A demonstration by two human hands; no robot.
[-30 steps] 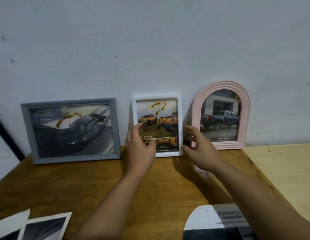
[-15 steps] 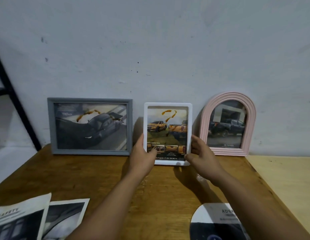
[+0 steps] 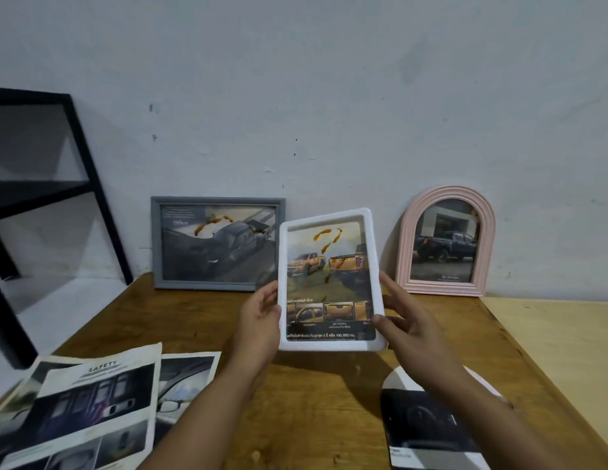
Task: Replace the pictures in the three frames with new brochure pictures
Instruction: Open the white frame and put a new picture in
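Frame lifted clear of surface (image 3: pixel 329 401).
White frame (image 3: pixel 329 279), previously standing at the wall, now gripped by left hand (image 3: pixel 260 320) and right hand (image 3: pixel 404 320).

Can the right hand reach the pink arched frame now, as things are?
Probably not at once: the right hand holds the white frame's right edge. The pink arched frame leans on the wall just behind it, with nothing between, so once freed it likely could.
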